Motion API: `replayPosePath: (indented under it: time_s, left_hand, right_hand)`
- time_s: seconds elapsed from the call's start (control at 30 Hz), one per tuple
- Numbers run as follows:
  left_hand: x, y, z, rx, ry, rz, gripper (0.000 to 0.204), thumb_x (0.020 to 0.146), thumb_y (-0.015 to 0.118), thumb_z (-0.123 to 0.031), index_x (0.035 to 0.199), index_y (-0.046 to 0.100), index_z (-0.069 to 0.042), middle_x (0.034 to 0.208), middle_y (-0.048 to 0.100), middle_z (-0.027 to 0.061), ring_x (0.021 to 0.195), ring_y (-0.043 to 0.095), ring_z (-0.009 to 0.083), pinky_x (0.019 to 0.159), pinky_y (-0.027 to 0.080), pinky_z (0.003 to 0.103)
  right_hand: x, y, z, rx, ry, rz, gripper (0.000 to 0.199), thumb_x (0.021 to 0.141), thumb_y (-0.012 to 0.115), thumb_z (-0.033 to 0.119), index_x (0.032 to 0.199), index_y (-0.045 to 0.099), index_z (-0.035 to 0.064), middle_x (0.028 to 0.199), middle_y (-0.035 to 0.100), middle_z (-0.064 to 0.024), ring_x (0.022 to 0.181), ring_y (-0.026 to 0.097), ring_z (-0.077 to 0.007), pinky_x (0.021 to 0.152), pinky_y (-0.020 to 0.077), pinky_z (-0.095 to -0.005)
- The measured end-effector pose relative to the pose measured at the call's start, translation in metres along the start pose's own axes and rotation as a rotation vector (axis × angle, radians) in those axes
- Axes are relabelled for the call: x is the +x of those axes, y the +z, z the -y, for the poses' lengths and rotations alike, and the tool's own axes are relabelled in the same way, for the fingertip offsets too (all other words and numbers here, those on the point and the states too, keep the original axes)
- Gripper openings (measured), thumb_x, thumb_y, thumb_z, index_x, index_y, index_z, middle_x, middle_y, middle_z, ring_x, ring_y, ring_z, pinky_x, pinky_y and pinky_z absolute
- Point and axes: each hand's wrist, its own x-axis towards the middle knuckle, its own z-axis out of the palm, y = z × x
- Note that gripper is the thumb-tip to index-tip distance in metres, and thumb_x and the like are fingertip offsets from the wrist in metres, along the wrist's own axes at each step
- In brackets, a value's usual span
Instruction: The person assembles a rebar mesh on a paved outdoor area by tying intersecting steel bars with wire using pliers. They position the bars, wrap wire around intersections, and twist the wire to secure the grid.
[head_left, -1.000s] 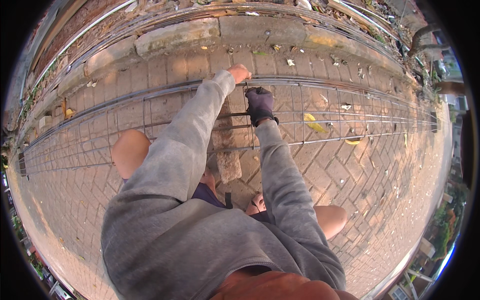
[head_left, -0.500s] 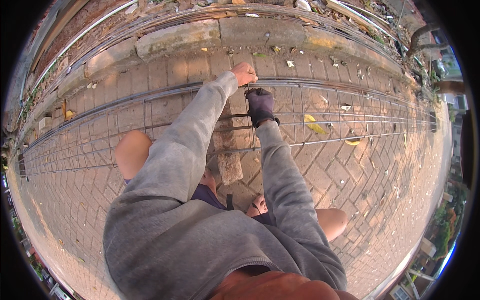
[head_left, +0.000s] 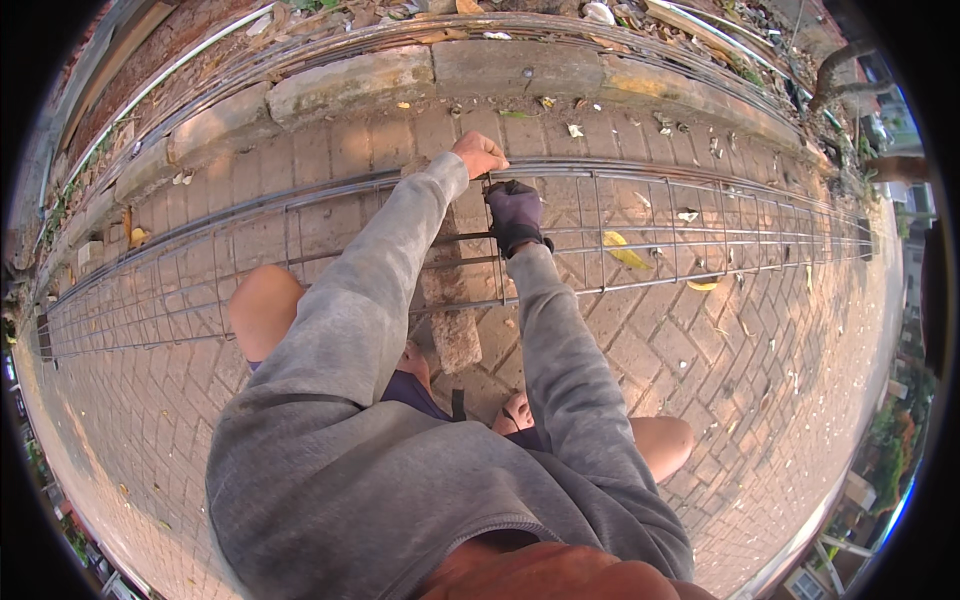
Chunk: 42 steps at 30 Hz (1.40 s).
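A long steel rebar cage [head_left: 690,244] of lengthwise bars and square stirrups lies across in front of me. My bare left hand [head_left: 480,154] is at its far bars, fingertips pinched together near a stirrup; whatever lies between them is too small to make out. Just nearer and to the right, my right hand [head_left: 516,212], in a dark purple-and-black glove, is closed in a fist beside the same stirrup. Its grip hides what it may hold. Under the cage, a rough, reddish-brown block [head_left: 457,338] points toward me between my feet.
Herringbone brick paving [head_left: 640,350] spreads under the cage. Behind it runs a concrete kerb [head_left: 350,85], with more long bars [head_left: 330,50] and litter beyond. A yellow leaf [head_left: 626,250] lies beneath the cage on the right. My bent knees [head_left: 266,305] flank my arms.
Both hands stay at the same stirrup, with only slight shifts. My left hand's fingers are a little more extended, and my right fist has turned slightly. The whole view has shifted a little.
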Motion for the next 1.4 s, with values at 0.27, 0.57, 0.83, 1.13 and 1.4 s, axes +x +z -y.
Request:
replayPosePath:
  time_s: [0.27,0.57,0.83,1.13,1.4]
  left_hand:
    - [0.009,0.005,0.002,0.136,-0.009,0.003,0.027,0.077,0.084,-0.024,0.097,0.082,-0.006,0.096,0.079,0.0149,0.090,0.074,0.0258,0.086,0.055,0.037]
    - [0.019,0.007,0.005,0.136,-0.184,0.005,0.025,0.072,0.085,-0.020,0.094,0.082,-0.007,0.097,0.079,0.0112,0.092,0.072,0.0234,0.088,0.054,0.036]
    - [0.001,0.000,0.009,-0.442,-0.093,0.095,0.032,0.077,0.082,-0.007,0.108,0.078,-0.002,0.104,0.077,0.0102,0.102,0.068,0.0216,0.099,0.047,0.035]
    - [0.001,0.005,0.008,-0.345,-0.083,-0.063,0.032,0.076,0.081,-0.003,0.107,0.078,-0.001,0.104,0.075,0.0120,0.098,0.068,0.0250,0.096,0.048,0.034]
    - [0.021,0.010,0.021,0.062,-0.269,-0.226,0.028,0.070,0.078,-0.005,0.094,0.073,0.009,0.100,0.074,0.0254,0.097,0.073,0.0330,0.083,0.055,0.038]
  right_hand:
    - [-0.005,-0.002,0.004,0.086,0.031,0.008,0.017,0.084,0.071,0.022,0.087,0.080,0.0080,0.069,0.073,-0.0069,0.061,0.067,-0.0164,0.062,0.0533,-0.0354]
    - [-0.002,-0.004,-0.001,0.072,-0.028,0.016,0.019,0.081,0.070,0.021,0.087,0.080,0.0065,0.070,0.073,-0.0072,0.062,0.067,-0.0176,0.062,0.0532,-0.0348]
    - [0.000,0.002,-0.005,0.154,0.072,0.026,0.017,0.081,0.070,0.018,0.086,0.080,0.0054,0.071,0.073,-0.0070,0.063,0.068,-0.0183,0.061,0.0539,-0.0352]
    - [-0.008,-0.004,0.008,0.161,0.066,0.025,0.014,0.079,0.071,0.014,0.085,0.079,0.0043,0.066,0.068,-0.0050,0.055,0.064,-0.0174,0.053,0.0518,-0.0345]
    - [-0.011,-0.004,0.009,0.194,0.012,-0.001,0.016,0.081,0.073,0.018,0.083,0.077,0.0023,0.066,0.067,-0.0052,0.055,0.059,-0.0160,0.053,0.0503,-0.0364]
